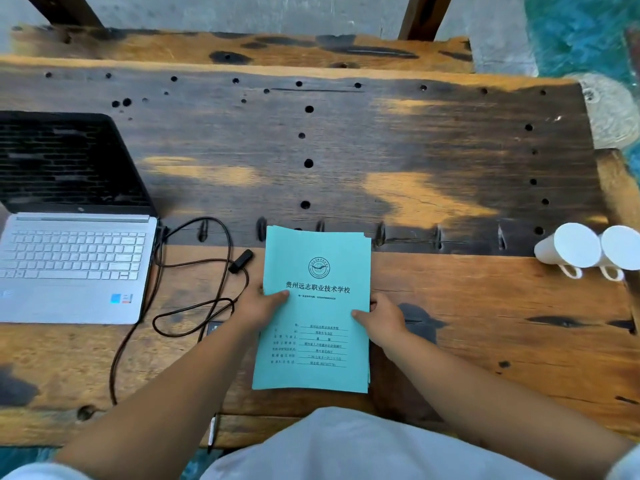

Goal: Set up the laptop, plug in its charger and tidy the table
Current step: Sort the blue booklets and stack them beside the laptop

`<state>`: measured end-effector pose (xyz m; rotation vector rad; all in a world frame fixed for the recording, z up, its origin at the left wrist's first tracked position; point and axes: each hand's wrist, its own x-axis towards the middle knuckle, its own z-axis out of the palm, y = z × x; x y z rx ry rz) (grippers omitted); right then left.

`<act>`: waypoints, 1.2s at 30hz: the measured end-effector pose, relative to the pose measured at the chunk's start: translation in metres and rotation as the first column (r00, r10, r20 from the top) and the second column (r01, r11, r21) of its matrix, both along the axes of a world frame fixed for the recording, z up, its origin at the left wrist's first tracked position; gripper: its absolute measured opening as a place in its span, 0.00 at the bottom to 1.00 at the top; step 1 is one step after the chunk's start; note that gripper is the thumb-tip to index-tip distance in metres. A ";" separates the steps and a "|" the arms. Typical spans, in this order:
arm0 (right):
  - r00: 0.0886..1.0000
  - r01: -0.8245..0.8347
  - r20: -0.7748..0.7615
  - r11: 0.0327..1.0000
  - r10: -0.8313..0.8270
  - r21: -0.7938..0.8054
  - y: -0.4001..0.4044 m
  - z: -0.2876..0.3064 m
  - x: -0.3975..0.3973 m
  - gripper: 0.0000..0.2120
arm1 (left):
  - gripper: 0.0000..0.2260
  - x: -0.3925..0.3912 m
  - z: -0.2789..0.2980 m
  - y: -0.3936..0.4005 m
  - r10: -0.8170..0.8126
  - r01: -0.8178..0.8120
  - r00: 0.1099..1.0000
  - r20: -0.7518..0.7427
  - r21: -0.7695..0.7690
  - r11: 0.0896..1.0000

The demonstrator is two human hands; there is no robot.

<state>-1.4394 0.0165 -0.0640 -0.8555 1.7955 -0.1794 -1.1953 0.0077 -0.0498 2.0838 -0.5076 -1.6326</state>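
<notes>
- While both hands rest at the middle of the near table edge, the left hand (258, 306) grips the left edge of a stack of teal papers (315, 313): its thumb lies on top of the top sheet and the other fingers are hidden under the stack.
- On the opposite edge, the right hand (382, 318) holds the stack in the same way, thumb on the top sheet, the other fingers curled at the side and partly hidden.
- These papers lie flat, or nearly flat, on the wooden table (450, 188); the top sheet carries a round emblem and printed lines of text, and the sheets below stick out a little at the upper edge.
- Just left of the left hand, a black charger cable (207, 306) makes loose loops on the wood, with a small black block on the cable (240, 261) near the stack's upper left corner.
- Further left, the laptop (72, 265) stands open, its screen dark and its keyboard silver; the cable reaches its right side, but I cannot tell if it is plugged in.
- At the far right edge of the table, well apart from the papers, two white cups (588, 249) lie on their sides, touching each other.
- Near the bottom, light clothing of the person (346, 448) is visible.
</notes>
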 end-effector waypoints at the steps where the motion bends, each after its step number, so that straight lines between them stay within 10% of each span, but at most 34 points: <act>1: 0.999 0.030 0.030 0.999 -0.031 0.018 -0.002 -0.001 -0.003 0.12 | 0.13 -0.003 0.004 -0.001 0.015 -0.016 0.999 -0.041 -0.008 1.000; 12: 0.721 0.218 0.652 0.970 -0.234 0.107 -0.006 0.037 -0.022 0.17 | 0.16 0.003 0.070 0.033 -0.181 0.069 0.910 -0.372 -0.294 0.953; 22: 0.856 0.151 0.511 0.911 0.073 -0.383 -0.010 0.102 -0.029 0.15 | 0.16 0.018 0.094 0.016 -0.283 0.243 0.959 0.021 -0.575 0.781; 36: 0.925 0.074 0.359 0.867 0.126 -0.493 0.027 0.096 -0.019 0.16 | 0.17 0.020 0.105 0.052 -0.401 0.519 0.855 0.330 -0.518 0.680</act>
